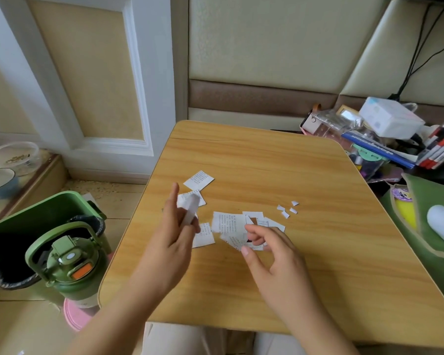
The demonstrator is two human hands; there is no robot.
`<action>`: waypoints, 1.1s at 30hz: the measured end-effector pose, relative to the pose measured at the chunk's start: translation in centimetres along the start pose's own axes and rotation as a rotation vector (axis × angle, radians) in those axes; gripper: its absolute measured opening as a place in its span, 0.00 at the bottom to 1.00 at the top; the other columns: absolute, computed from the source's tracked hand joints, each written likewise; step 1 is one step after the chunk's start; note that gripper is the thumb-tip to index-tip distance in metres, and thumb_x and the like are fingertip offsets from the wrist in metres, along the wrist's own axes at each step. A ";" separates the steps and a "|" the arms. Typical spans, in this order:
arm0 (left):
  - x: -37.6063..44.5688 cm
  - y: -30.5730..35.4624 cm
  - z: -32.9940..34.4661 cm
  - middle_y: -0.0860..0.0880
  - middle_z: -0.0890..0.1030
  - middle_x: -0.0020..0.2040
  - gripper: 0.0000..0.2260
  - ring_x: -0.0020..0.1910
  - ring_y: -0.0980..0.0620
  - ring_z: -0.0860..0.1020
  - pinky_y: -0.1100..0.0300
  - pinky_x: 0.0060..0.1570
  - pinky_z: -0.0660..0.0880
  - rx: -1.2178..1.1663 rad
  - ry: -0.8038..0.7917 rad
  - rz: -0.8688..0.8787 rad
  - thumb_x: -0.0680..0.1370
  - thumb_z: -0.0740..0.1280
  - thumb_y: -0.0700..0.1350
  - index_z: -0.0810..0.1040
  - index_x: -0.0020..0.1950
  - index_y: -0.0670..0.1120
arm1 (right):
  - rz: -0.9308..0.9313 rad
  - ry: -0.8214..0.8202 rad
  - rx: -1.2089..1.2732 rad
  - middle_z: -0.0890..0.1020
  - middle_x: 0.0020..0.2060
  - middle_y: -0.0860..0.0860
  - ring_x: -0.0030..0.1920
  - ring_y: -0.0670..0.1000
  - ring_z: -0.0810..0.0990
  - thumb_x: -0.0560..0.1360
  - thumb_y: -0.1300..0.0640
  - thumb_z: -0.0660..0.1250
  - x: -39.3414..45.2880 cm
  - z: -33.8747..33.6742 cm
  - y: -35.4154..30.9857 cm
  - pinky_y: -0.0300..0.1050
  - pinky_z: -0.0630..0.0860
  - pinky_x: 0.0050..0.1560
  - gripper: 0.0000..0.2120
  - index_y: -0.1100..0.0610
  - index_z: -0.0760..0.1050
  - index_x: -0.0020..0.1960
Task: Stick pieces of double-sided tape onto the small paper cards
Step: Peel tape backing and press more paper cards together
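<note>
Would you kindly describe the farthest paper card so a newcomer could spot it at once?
Start at the light wooden table. Beyond the person's left hand, the small white printed paper card lies alone, nearest the wall. Unlike the overlapping cards by the right hand, nothing touches it.

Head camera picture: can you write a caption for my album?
Left hand holds a white tape strip while right hand picks among small paper cards on a wooden table.

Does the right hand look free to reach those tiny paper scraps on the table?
Probably yes. The scraps lie on bare table just beyond the right hand, nothing between, though its fingers are pinching a card.
</note>
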State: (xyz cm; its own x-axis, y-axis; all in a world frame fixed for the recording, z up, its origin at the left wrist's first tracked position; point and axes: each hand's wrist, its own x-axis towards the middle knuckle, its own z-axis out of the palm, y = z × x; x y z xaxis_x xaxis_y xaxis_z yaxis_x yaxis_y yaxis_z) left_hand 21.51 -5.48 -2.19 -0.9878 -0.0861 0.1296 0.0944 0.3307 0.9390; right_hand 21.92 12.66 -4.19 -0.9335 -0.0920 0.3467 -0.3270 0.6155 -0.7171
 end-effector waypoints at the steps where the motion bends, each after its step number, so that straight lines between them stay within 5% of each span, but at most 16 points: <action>1: -0.1 0.3 0.4 0.55 0.76 0.40 0.25 0.34 0.60 0.70 0.72 0.38 0.67 -0.074 -0.015 -0.002 0.82 0.54 0.37 0.53 0.74 0.57 | -0.029 0.023 0.016 0.77 0.48 0.38 0.52 0.37 0.74 0.73 0.48 0.63 0.0 -0.2 -0.6 0.24 0.66 0.52 0.15 0.50 0.77 0.58; 4: -0.6 1.6 1.4 0.56 0.80 0.40 0.18 0.36 0.57 0.71 0.68 0.40 0.69 -0.293 -0.087 -0.026 0.81 0.55 0.35 0.64 0.67 0.52 | -0.115 0.089 0.042 0.76 0.52 0.38 0.52 0.36 0.74 0.74 0.48 0.61 0.1 -1.0 -2.1 0.24 0.66 0.52 0.16 0.52 0.76 0.59; 12: -2.0 4.0 2.9 0.47 0.85 0.48 0.08 0.45 0.57 0.80 0.67 0.45 0.74 -0.549 -0.273 -0.039 0.78 0.61 0.36 0.71 0.57 0.39 | -0.260 0.145 0.005 0.75 0.58 0.46 0.55 0.33 0.73 0.77 0.54 0.62 0.3 -2.1 -3.9 0.26 0.67 0.56 0.16 0.56 0.75 0.63; 16: -2.1 3.9 3.1 0.51 0.85 0.47 0.10 0.42 0.58 0.78 0.65 0.46 0.73 -0.462 -0.256 0.013 0.77 0.67 0.44 0.74 0.55 0.42 | -0.268 0.253 -0.055 0.78 0.54 0.47 0.52 0.35 0.75 0.75 0.56 0.64 0.3 -2.3 -3.4 0.27 0.67 0.57 0.14 0.58 0.79 0.57; 22: -2.4 4.0 3.1 0.54 0.84 0.48 0.11 0.45 0.53 0.80 0.57 0.50 0.75 -0.288 -0.254 0.085 0.74 0.63 0.43 0.76 0.55 0.50 | -0.218 0.283 0.002 0.81 0.51 0.46 0.52 0.40 0.77 0.73 0.55 0.65 -0.2 -2.6 -3.5 0.25 0.67 0.54 0.06 0.54 0.80 0.47; 26: -2.6 4.1 3.0 0.61 0.83 0.48 0.09 0.48 0.58 0.80 0.67 0.49 0.73 -0.133 -0.194 0.150 0.78 0.65 0.42 0.77 0.54 0.55 | -0.147 0.264 0.056 0.81 0.50 0.41 0.54 0.36 0.77 0.70 0.55 0.69 -0.1 -2.9 -3.7 0.24 0.66 0.53 0.03 0.51 0.75 0.40; 29: -2.6 3.8 3.1 0.65 0.82 0.44 0.05 0.52 0.56 0.77 0.67 0.48 0.69 0.049 -0.109 0.181 0.75 0.64 0.54 0.76 0.50 0.59 | -0.080 0.246 0.100 0.82 0.49 0.39 0.51 0.37 0.79 0.68 0.58 0.71 -0.1 -2.9 -3.6 0.25 0.69 0.50 0.08 0.48 0.73 0.39; 33: -2.7 3.8 3.3 0.58 0.79 0.33 0.07 0.39 0.55 0.74 0.68 0.37 0.66 0.073 -0.092 0.217 0.74 0.61 0.54 0.76 0.41 0.53 | 0.022 0.222 0.151 0.81 0.51 0.34 0.46 0.42 0.81 0.67 0.53 0.70 -0.3 -2.7 -3.7 0.33 0.74 0.47 0.09 0.44 0.71 0.41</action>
State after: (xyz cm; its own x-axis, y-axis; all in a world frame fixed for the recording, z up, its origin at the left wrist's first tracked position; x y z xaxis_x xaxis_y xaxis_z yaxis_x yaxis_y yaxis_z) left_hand 24.12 -0.88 -0.02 -0.9528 0.0791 0.2932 0.2997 0.3993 0.8664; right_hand 23.81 12.54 -0.01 -0.8910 0.1041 0.4420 -0.3408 0.4899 -0.8024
